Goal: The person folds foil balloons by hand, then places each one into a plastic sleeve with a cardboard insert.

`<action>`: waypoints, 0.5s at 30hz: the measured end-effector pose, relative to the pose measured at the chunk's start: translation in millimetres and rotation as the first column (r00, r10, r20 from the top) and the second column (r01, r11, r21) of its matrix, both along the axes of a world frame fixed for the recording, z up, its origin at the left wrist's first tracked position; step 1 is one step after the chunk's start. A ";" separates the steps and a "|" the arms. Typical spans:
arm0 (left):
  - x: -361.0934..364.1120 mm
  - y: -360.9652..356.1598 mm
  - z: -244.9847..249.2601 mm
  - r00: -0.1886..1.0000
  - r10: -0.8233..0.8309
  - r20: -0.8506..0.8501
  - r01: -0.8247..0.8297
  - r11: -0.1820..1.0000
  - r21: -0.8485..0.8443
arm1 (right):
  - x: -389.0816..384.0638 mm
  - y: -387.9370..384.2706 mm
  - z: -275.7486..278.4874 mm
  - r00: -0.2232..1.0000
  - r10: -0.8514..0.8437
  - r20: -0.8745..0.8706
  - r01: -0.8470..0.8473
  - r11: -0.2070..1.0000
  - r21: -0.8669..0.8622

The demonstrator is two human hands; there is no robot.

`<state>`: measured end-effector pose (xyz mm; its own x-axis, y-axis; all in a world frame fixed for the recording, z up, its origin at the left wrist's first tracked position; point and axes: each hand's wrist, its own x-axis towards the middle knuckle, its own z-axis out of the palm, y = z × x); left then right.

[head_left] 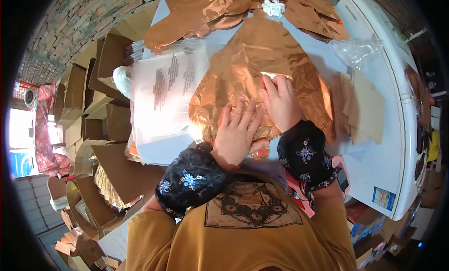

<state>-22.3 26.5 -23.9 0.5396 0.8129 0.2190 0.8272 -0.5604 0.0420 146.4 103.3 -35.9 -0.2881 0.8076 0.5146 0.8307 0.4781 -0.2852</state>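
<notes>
Brick wall (70, 32) behind, cardboard boxes (124, 170) stacked along the L side. White worktop (365, 173) fills the middle. On it, a big copper foil sheet (252, 51), prob. a flat balloon, lies creased & shiny, running from near the far edge down to the near edge. More copper foil pieces (187, 18) are piled at the far edge; printed clear plastic bags (161, 98) by the L edge, tan paper sheets (369, 107) to the R, a crinkled clear bag (360, 51) toward the far R corner. Smallest: white string bundle (273, 8) atop the far end.

L hand (236, 131) is palm-down on the foil sheet near the near edge, fingers flat & slightly apart. R hand (282, 105) is just beside it, fingers curled close together on the foil; can't tell if they're clamped on a fold. Step in hand looks like steadying w/ L, working the surface w/ R. Foil seems thin, so handling calls for light, even pressure, IMO.
</notes>
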 end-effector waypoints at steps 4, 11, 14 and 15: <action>-0.4 -0.6 0.7 1.000 0.010 0.005 -0.010 1.000 -0.018 | -0.8 2.7 -7.0 1.000 0.030 -0.004 -0.030 0.999 0.030; -9.8 -3.9 25.2 0.978 0.054 0.203 -0.049 0.998 -0.028 | 0.1 4.1 -12.7 0.996 0.025 0.084 -0.032 0.996 0.079; -38.4 -17.9 48.4 0.845 0.263 0.466 -0.184 0.961 -0.208 | -1.6 2.0 -8.0 0.990 -0.007 0.138 -0.001 0.998 0.059; -50.8 -27.8 52.1 0.765 0.364 0.532 -0.259 0.929 -0.263 | -1.9 1.6 -9.1 0.990 -0.014 0.138 0.004 0.998 0.067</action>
